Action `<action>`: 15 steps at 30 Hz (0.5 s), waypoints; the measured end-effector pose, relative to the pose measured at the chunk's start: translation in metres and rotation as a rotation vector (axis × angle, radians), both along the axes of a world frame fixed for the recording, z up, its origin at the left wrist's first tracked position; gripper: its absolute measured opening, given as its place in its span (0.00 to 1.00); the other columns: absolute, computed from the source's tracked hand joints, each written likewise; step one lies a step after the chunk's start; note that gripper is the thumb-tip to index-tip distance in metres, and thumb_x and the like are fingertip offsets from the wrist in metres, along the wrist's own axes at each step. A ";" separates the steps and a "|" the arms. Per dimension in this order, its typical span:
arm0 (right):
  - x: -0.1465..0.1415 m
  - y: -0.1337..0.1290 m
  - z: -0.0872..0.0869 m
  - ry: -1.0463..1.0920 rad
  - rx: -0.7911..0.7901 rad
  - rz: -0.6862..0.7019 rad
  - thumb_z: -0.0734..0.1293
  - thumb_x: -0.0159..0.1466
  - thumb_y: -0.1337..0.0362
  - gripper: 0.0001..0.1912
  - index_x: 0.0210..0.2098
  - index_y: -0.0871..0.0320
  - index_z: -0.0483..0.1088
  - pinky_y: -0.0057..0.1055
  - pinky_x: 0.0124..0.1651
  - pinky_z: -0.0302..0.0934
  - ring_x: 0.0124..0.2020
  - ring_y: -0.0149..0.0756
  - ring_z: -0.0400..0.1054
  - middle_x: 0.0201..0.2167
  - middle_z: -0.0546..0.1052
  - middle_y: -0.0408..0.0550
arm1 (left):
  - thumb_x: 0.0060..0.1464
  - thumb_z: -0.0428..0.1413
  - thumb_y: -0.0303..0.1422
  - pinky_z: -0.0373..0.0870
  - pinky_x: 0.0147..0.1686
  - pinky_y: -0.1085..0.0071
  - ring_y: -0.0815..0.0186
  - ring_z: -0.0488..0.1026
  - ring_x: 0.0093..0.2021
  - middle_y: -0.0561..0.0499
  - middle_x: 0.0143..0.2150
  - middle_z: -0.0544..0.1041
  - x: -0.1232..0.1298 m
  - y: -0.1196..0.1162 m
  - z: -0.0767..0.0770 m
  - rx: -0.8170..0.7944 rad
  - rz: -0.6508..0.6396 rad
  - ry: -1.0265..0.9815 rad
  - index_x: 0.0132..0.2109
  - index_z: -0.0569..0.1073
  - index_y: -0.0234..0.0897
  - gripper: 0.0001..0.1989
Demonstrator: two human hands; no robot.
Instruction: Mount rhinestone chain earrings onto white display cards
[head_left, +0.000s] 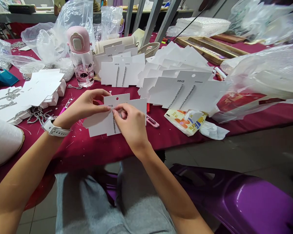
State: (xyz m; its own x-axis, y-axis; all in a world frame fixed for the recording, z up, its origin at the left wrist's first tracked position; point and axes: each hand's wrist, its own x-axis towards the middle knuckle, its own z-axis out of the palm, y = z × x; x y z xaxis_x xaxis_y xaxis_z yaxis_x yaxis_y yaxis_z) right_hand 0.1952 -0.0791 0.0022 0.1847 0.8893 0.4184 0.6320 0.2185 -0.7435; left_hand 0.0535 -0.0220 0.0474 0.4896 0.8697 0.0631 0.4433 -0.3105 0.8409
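Over the dark red tablecloth, my left hand (94, 103) grips a white earring card (99, 125) printed MNG, thumb in front and fingers behind the upper edge. Fingertips of my right hand (132, 125) are pinched at the card's front, by the top of a silver chain earring (114, 125) that hangs down it. Whether they hold the earring's top or a small fitting is hidden. Behind stand finished-looking cards with paired chain earrings, one card (200, 94) to the right and another card (133, 73) further back.
A pink-lidded bottle (79, 58) stands behind my left hand. Stacked white cards (41, 84) and loose silver chains (37, 115) lie left. A pink hair clip (152, 121), a printed tissue pack (185, 122) and plastic bags (263, 81) are right. A purple stool (254, 201) stands below.
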 end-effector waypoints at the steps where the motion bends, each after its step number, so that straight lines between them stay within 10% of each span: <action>1: 0.000 0.000 0.000 0.000 -0.001 0.000 0.65 0.57 0.68 0.03 0.28 0.60 0.70 0.25 0.30 0.55 0.24 0.26 0.61 0.23 0.69 0.41 | 0.44 0.61 0.30 0.64 0.31 0.78 0.73 0.67 0.31 0.52 0.32 0.71 0.000 0.000 0.000 0.010 -0.003 0.001 0.41 0.73 0.33 0.14; 15: 0.022 -0.019 0.015 0.168 0.046 0.028 0.62 0.58 0.67 0.12 0.42 0.59 0.69 0.28 0.36 0.62 0.28 0.26 0.63 0.27 0.69 0.42 | 0.45 0.61 0.30 0.67 0.32 0.76 0.72 0.69 0.32 0.51 0.32 0.73 -0.003 0.002 0.000 -0.017 0.004 -0.018 0.41 0.73 0.33 0.14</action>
